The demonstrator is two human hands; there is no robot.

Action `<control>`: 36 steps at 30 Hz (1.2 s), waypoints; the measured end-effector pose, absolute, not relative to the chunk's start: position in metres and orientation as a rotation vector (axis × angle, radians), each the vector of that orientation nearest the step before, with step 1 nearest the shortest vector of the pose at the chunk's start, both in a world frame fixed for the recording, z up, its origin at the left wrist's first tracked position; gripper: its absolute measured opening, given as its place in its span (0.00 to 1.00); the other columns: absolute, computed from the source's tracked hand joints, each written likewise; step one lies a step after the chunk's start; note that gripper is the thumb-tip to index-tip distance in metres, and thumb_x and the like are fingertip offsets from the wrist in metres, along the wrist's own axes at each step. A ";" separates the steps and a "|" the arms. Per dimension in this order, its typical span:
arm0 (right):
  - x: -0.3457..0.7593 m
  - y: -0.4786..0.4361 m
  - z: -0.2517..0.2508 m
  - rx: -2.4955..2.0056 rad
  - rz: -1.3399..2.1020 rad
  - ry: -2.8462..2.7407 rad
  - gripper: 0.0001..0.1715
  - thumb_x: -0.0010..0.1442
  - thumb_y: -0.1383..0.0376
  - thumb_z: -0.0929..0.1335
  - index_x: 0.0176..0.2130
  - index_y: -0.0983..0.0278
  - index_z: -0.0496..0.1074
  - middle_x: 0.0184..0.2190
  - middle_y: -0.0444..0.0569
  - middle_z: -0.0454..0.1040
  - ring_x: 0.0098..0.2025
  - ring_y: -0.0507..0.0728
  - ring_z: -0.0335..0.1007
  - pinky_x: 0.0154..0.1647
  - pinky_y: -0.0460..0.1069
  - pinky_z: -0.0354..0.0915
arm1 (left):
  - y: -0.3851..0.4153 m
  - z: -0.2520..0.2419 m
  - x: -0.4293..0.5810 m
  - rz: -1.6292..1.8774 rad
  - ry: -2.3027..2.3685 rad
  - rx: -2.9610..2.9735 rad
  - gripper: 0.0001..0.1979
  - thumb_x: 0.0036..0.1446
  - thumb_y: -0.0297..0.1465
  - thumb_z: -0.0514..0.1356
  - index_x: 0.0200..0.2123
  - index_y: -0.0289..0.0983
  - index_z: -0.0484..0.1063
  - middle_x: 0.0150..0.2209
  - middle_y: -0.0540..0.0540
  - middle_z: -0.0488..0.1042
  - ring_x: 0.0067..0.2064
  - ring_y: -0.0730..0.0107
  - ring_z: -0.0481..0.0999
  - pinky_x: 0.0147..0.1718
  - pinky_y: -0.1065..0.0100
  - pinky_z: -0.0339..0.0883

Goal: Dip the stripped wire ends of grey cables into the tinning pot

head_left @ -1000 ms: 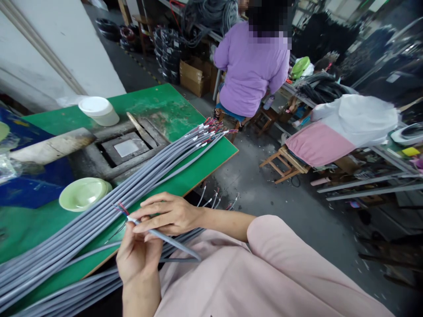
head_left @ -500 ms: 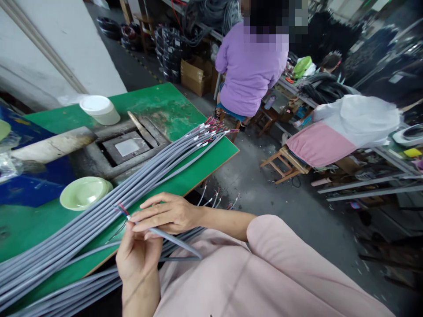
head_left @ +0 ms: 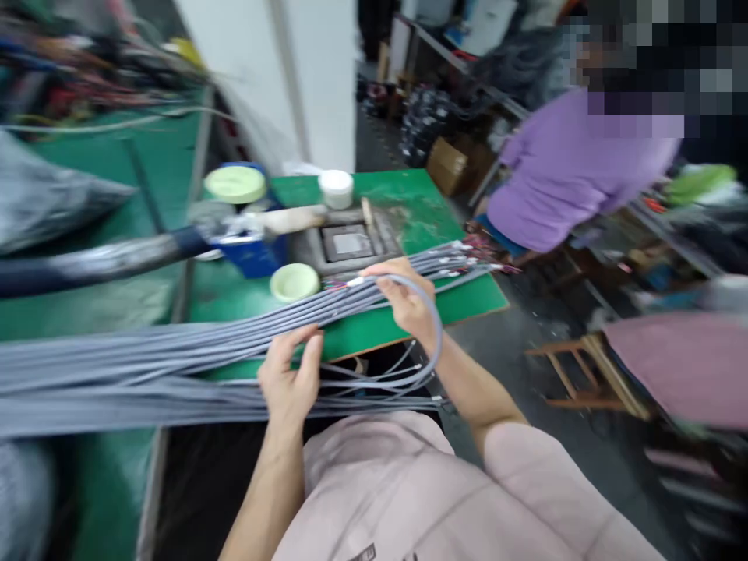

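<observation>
Head view, right hand [head_left: 406, 300] looping grey cable [head_left: 437, 327], left hand [head_left: 289, 374] at cut-off bundle [head_left: 146, 366]

Soft, even indoor light, moderately dim; no source in view, and no hard shadows on the green-painted worktable [head_left: 403, 202]. Faint glare on the lid of the round white plastic tub [head_left: 336, 188]. Motion blur softens the whole view, worst at left, where the tangled coloured wires [head_left: 70, 58] dissolve; the long grey sheathed cables [head_left: 175, 358] I hold lose their edges. Wide-angle distortion bows the tall pale wall [head_left: 319, 86] near the top.
</observation>
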State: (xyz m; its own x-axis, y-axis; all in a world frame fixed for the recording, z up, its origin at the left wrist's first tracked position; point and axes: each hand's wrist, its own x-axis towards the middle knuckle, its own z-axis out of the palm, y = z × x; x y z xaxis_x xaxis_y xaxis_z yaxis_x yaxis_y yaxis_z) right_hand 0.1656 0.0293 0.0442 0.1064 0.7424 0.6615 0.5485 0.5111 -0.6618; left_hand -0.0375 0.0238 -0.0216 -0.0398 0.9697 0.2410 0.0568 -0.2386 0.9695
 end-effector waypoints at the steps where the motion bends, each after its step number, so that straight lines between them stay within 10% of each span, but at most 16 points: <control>1: 0.163 0.039 0.046 -1.138 0.233 -1.564 0.13 0.67 0.59 0.62 0.41 0.60 0.74 0.40 0.49 0.79 0.45 0.55 0.74 0.50 0.53 0.68 | 0.027 -0.024 -0.041 1.428 1.214 1.620 0.08 0.52 0.30 0.65 0.38 0.40 0.78 0.36 0.48 0.79 0.42 0.64 0.75 0.48 0.62 0.64; 36: 0.093 0.161 0.030 -1.377 0.194 -1.896 0.13 0.62 0.60 0.64 0.33 0.62 0.75 0.28 0.45 0.76 0.34 0.55 0.70 0.41 0.48 0.63 | 0.037 -0.036 -0.050 1.288 1.404 2.084 0.07 0.62 0.33 0.56 0.38 0.41 0.75 0.36 0.49 0.81 0.43 0.66 0.76 0.49 0.57 0.54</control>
State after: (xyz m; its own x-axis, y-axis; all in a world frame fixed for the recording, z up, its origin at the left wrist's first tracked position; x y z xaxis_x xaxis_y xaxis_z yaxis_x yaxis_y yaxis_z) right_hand 0.0929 0.1606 0.0299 -0.1191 0.8633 0.4905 0.7458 0.4039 -0.5297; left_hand -0.0501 0.0369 -0.0360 0.1121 0.8584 0.5006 0.5729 -0.4675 0.6732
